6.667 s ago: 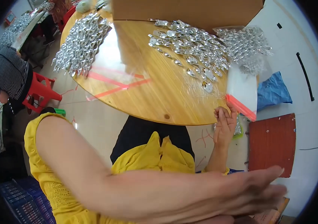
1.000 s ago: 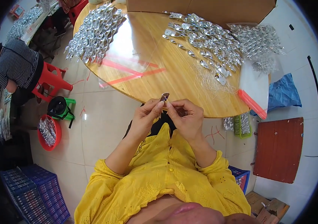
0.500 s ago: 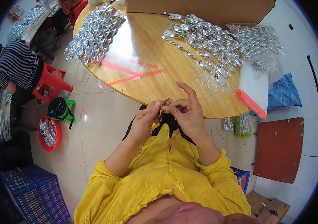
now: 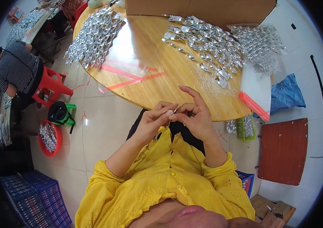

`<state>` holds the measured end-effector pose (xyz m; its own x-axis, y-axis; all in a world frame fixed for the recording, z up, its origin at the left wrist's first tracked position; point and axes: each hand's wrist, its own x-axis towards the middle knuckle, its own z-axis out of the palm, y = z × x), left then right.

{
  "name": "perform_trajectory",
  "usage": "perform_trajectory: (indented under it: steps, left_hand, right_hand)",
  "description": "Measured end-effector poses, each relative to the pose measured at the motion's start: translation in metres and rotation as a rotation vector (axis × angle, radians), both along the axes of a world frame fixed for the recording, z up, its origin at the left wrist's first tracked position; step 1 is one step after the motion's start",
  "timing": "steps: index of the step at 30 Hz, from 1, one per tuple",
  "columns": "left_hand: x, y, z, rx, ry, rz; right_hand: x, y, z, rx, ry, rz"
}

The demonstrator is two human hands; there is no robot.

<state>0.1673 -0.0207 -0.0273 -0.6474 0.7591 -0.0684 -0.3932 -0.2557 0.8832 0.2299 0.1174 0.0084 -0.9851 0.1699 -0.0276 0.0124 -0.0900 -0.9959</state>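
Note:
Just off the near edge of the round wooden table (image 4: 150, 91), my two hands meet in front of my lap. My left hand (image 4: 155, 121) is closed, thumb and fingers pinching a thin pale string (image 4: 169, 122). Against it, my right hand (image 4: 195, 118) pinches the same string between thumb and fingers, its index finger raised. A short end hangs below the fingertips; anything else between them is hidden. Beyond my right hand lies a tangle of pale thread (image 4: 207, 81), beside rows of twisted silver metal pieces (image 4: 210, 41).
Another heap of silver pieces (image 4: 95, 36) lies at the table's left, near clear plastic bags with red strips (image 4: 131, 74). A cardboard box (image 4: 199, 7) stands at the back. Left are a red basin (image 4: 57, 138), a green stool (image 4: 70, 114) and a person (image 4: 19, 64) on a red stool.
My left hand has turned and shifted slightly right, its fingers now reaching over toward the right fingertips. The brownish piece seen between the hands earlier is no longer visible.

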Motion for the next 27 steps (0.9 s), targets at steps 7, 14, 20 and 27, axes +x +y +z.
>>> perform_trajectory:
  steps: [7, 14, 20, 27]
  left_hand:
    - [-0.007, 0.007, 0.001, 0.137, 0.060, 0.034]
    - [-0.016, 0.021, 0.000, 0.088, 0.241, 0.278]
    - [-0.049, 0.020, 0.001, 0.206, 0.098, 0.362]
    - [-0.047, 0.057, 0.015, -0.004, 0.260, 0.226]
  right_hand:
    - [-0.001, -0.004, 0.000, -0.091, 0.073, 0.010]
    - [-0.003, 0.007, -0.005, -0.094, 0.068, 0.010]
    - [0.006, 0.044, -0.008, 0.514, -0.014, -0.046]
    - [-0.031, 0.040, 0.027, 0.819, 0.315, -0.169]
